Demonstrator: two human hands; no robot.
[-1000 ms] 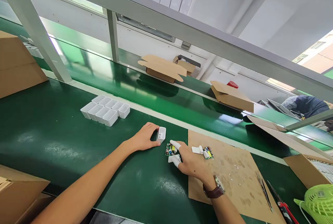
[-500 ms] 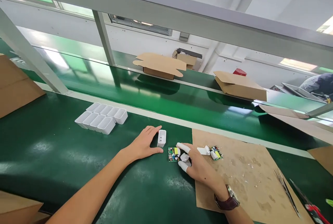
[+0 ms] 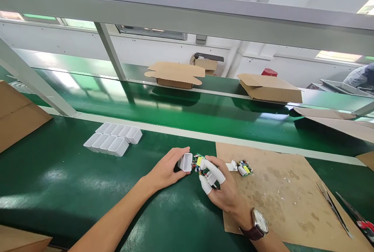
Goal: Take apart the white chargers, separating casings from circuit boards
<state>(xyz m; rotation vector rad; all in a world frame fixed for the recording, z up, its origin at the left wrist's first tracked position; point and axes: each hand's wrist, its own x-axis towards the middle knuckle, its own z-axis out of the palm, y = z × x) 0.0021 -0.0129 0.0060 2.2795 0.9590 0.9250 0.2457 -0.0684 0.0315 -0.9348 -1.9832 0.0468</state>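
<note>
My left hand point(image 3: 169, 169) grips a small white plastic charger housing point(image 3: 186, 162) between thumb and fingers, its open end tipped to the right. In my right hand point(image 3: 223, 183), which wears white finger cots on two digits, is a small green circuit board point(image 3: 199, 162) with a yellow component. The board's left edge is right at the housing's mouth; whether it has entered cannot be made out. Right of that hand, a second circuit board point(image 3: 244, 168) with a white piece lies on the brown cardboard sheet point(image 3: 269, 197).
Several white housings point(image 3: 112, 139) stand grouped at the left on the green bench. Tweezers point(image 3: 334, 209) lie at the sheet's right edge, with red-handled pliers or cutters point(image 3: 358, 219) beyond. A green conveyor point(image 3: 181, 111) runs behind, with cardboard boxes point(image 3: 271, 88) past it.
My left hand has closed on the housing and tilted it from upright towards the right. My right hand has lifted the circuit board off the bench and brought it against the housing's opening.
</note>
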